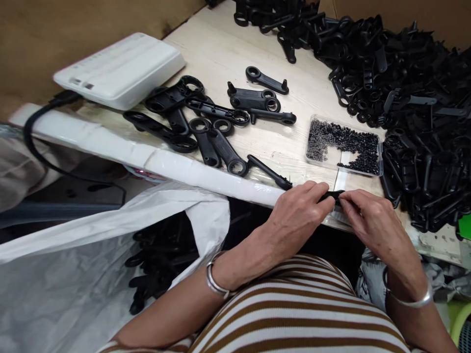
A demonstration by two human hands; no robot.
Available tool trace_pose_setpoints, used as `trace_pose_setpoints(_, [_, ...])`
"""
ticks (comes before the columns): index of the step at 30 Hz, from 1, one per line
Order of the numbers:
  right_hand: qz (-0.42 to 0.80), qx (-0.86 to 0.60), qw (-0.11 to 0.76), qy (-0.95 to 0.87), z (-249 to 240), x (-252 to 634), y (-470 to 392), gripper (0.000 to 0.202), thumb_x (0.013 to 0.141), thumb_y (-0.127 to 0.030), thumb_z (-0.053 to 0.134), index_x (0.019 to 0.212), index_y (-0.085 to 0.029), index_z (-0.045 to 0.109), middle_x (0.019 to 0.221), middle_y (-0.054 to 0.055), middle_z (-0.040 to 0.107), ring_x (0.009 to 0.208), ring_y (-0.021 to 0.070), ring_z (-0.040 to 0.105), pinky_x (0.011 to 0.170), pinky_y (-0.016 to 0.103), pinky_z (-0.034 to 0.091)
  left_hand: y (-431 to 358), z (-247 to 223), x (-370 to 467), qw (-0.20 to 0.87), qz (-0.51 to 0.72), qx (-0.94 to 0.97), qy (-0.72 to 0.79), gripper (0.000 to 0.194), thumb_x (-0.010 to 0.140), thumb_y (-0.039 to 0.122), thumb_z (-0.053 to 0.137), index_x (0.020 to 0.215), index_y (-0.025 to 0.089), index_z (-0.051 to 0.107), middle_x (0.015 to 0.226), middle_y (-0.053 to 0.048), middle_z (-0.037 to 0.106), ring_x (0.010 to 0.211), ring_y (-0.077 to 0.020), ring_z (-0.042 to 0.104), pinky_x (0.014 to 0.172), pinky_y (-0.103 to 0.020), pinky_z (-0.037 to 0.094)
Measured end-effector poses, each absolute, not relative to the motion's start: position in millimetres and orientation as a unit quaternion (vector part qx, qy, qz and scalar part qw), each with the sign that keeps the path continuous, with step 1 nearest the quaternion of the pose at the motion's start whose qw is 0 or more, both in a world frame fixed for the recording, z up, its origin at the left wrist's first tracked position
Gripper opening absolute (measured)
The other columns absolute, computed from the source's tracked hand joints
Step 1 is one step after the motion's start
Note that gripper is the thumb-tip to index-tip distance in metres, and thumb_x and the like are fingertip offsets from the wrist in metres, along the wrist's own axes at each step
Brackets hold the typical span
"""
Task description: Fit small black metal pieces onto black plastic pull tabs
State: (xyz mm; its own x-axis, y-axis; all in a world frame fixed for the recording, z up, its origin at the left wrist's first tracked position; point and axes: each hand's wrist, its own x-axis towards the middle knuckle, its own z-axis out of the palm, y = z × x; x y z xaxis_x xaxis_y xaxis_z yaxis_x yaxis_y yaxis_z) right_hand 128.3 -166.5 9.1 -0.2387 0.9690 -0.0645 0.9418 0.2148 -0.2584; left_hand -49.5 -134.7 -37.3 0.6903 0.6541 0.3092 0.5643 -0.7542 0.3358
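At the table's front edge my left hand (296, 215) is closed round a black plastic part (332, 194), mostly covered by the fingers. Thumb and fingertips of my right hand (375, 220) pinch together at the right end of that part; whether a smaller piece is between them is hidden. Just beyond the hands lies a clear plastic box (308, 156) with tiny metal springs (319, 139) on the left and small black pieces (362, 147) on the right. A black lever-shaped part (270, 171) lies left of my left hand.
Several black ring-ended arms (228, 147) lie loose on the pale table (221, 39). A large heap of black parts (371, 63) covers the back and right. A white device (121, 68) with a black cable (31, 142) stands left. Below the padded edge hangs a white bag (73, 289) holding black parts.
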Motion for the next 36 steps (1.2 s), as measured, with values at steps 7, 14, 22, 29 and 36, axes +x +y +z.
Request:
trace_pose_setpoints(7, [0.058, -0.624, -0.011, -0.779, 11.6, 120.4, -163.8, 0.019, 0.095, -0.020, 0.047, 0.077, -0.019, 0.053, 0.070, 0.002, 0.060, 0.064, 0.0186, 0.060, 0.062, 0.030, 0.034, -134.1, -33.4, -49.7, 0.122, 0.206, 0.918, 0.317, 0.013, 0.094, 0.013, 0.050, 0.092, 0.016, 0.063, 0.099, -0.007, 0.061, 0.084, -0.0195, 0.055, 0.073, -0.031, 0.048])
trace_pose_setpoints(14, [-0.014, -0.599, -0.098, -0.795, 19.1, 112.0, -164.1, 0.017, 0.093, -0.016, 0.046, 0.079, -0.019, 0.053, 0.069, 0.004, 0.062, 0.063, 0.0210, 0.062, 0.060, 0.032, 0.036, -131.7, -31.5, -50.1, 0.129, 0.194, 0.925, 0.301, 0.012, 0.094, 0.015, 0.052, 0.094, 0.015, 0.064, 0.100, -0.007, 0.061, 0.085, -0.0197, 0.054, 0.074, -0.032, 0.049])
trace_pose_setpoints(22, [-0.023, -0.616, -0.232, -0.752, 33.5, 73.5, -155.8, 0.027, 0.080, 0.007, 0.042, 0.083, -0.012, 0.061, 0.071, 0.012, 0.066, 0.056, 0.0192, 0.063, 0.047, 0.028, 0.025, -130.2, -37.5, -52.4, 0.107, 0.246, 0.922, 0.280, 0.023, 0.094, 0.006, 0.044, 0.088, 0.013, 0.065, 0.093, -0.007, 0.063, 0.081, -0.0177, 0.053, 0.072, -0.028, 0.049])
trace_pose_setpoints(29, [0.107, -0.589, -0.070, -0.798, 21.1, 119.4, -147.0, 0.020, 0.091, -0.016, 0.051, 0.072, -0.017, 0.059, 0.063, 0.002, 0.061, 0.057, 0.0157, 0.056, 0.057, 0.029, 0.033, -128.1, -30.8, -53.3, 0.066, 0.169, 0.948, 0.261, 0.018, 0.096, 0.011, 0.046, 0.102, 0.013, 0.063, 0.101, -0.008, 0.061, 0.080, -0.0179, 0.053, 0.069, -0.030, 0.048])
trace_pose_setpoints(36, [0.234, -0.687, 0.170, -0.667, 12.6, 145.9, -163.6, 0.021, 0.091, -0.026, 0.054, 0.077, -0.018, 0.067, 0.060, -0.002, 0.065, 0.056, 0.0110, 0.060, 0.061, 0.024, 0.043, -126.8, -24.7, -53.0, 0.048, 0.128, 0.959, 0.246, 0.016, 0.091, 0.007, 0.049, 0.101, 0.013, 0.060, 0.097, -0.007, 0.058, 0.081, -0.0198, 0.052, 0.068, -0.031, 0.047])
